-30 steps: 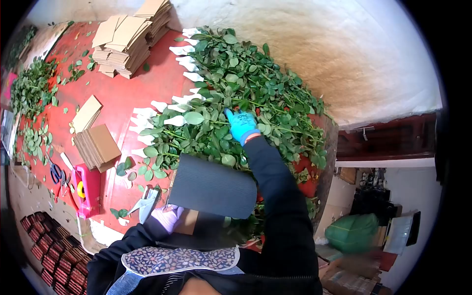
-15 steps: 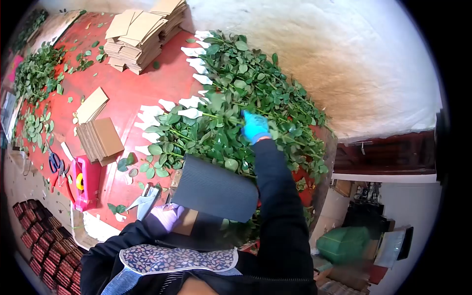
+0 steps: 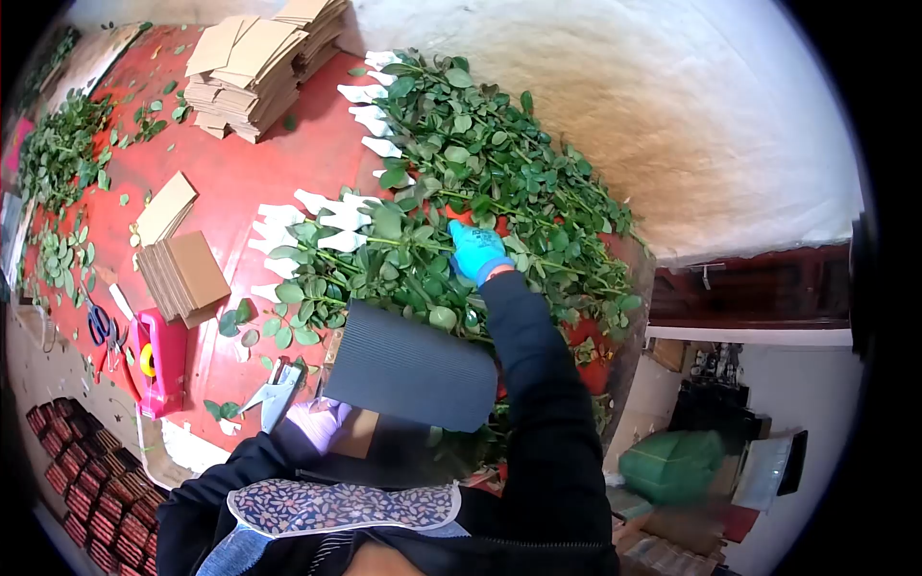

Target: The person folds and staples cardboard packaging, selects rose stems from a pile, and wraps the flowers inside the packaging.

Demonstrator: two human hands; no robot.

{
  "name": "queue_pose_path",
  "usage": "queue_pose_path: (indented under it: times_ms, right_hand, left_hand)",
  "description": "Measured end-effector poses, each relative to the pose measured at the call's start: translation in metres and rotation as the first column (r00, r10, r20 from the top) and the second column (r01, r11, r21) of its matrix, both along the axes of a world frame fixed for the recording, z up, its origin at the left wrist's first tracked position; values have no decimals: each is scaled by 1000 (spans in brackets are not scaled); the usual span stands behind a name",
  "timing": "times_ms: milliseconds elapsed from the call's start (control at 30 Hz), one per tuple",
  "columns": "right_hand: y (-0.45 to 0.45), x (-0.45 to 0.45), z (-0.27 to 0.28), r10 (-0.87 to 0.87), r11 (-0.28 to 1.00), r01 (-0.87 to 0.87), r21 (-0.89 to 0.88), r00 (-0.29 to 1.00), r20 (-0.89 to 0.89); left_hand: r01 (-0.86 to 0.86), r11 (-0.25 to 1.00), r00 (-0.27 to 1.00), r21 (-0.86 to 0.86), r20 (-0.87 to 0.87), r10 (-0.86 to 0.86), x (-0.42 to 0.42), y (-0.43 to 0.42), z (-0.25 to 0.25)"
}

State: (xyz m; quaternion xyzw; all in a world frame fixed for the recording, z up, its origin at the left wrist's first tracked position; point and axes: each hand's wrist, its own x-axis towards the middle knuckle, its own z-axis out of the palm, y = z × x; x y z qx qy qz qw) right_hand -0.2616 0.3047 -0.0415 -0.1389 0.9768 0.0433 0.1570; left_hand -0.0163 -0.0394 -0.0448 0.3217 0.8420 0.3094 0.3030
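Note:
My right hand point(image 3: 480, 252), in a blue glove, is closed among leafy rose stems point(image 3: 384, 274). A stem leads from its fingers toward a bud in a white sleeve point(image 3: 343, 240). My left hand point(image 3: 319, 424), in a purple glove, is curled low by the dark grey corrugated sheet point(image 3: 418, 370). Brown cardboard point(image 3: 356, 434) shows at its fingertips; what it grips is partly hidden. A silver stapler-like tool point(image 3: 276, 389) lies just above that hand. Farther back is another row of white-sleeved roses point(image 3: 471, 134).
Stacked cardboard pieces point(image 3: 245, 77) stand at the back, with a smaller pile point(image 3: 184, 276) nearer. A pink tape dispenser point(image 3: 160, 360), blue-handled scissors point(image 3: 99, 324) and red-handled pliers point(image 3: 123, 360) lie at left. Cut leaves point(image 3: 62, 158) litter the red table point(image 3: 303, 144).
My right hand has drawn slightly toward me and left. The nearer sleeved roses have shifted the same way, widening the red gap behind them. My left hand stays by the corrugated sheet.

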Motion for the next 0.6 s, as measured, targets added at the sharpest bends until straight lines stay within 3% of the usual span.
queue_pose_path:
  times_ms: [100, 167, 233, 333, 500, 533, 600]
  right_hand:
    - [3, -12, 17, -63, 997, 60, 41, 995, 81]
    - [10, -24, 38, 26, 995, -24, 95, 999, -18]
    - [-2, -18, 86, -8, 993, 28, 116, 985, -171]
    - [30, -43, 56, 44, 998, -31, 61, 975, -219]
    - [31, -52, 20, -156, 963, 136, 234, 985, 71]
    - [35, -53, 13, -160, 962, 140, 234, 985, 67]
    - [47, -50, -1, -111, 974, 115, 196, 993, -33]
  left_hand:
    - [1, 999, 1000, -33, 21, 0, 0, 1, 0]
    - [-15, 1000, 1000, -2, 13, 15, 1, 0, -1]
    - [-30, 999, 999, 24, -28, 30, -1, 1, 6]
    - [-35, 997, 995, 64, -94, 41, -1, 2, 10]
    - [-24, 996, 986, 83, -161, 37, -1, 1, 2]
    - [-12, 1000, 999, 8, -37, 12, -2, 1, 3]
    - [-36, 998, 997, 44, -69, 39, -1, 2, 3]
